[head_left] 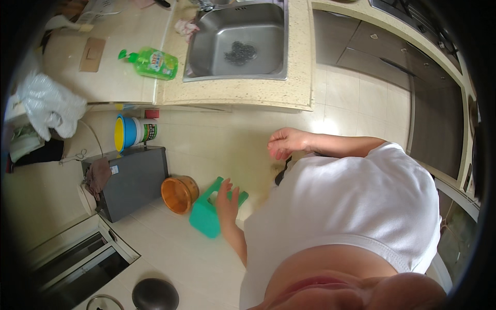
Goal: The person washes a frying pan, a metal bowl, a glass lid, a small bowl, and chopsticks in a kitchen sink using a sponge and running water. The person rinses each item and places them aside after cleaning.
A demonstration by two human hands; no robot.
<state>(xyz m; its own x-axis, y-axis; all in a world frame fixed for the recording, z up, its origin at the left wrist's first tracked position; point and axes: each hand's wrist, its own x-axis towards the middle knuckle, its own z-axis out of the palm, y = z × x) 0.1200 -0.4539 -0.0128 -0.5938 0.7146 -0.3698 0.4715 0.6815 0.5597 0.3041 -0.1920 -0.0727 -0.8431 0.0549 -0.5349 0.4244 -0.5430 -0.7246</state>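
Observation:
My left hand (228,199) hangs at my side with its fingers apart and nothing in it. From this angle it overlaps a green plastic stool (205,217) on the floor; I cannot tell any contact. My right hand (288,142) is in front of my body, fingers loosely bent and apart, holding nothing. Ahead of me is a stainless steel sink (263,33) with a dark drain strainer (241,53). A green pump bottle (155,64) lies or stands on the counter left of the sink. Beside the sink's left rim is a crumpled pinkish cloth (186,28).
The speckled counter edge (240,93) runs before me. On the floor at left are an orange bucket (180,193), a grey cabinet-like box (135,186) and a blue-and-yellow basin (126,133). A dark wok (155,295) lies lower left. Drawers (381,50) line the right side.

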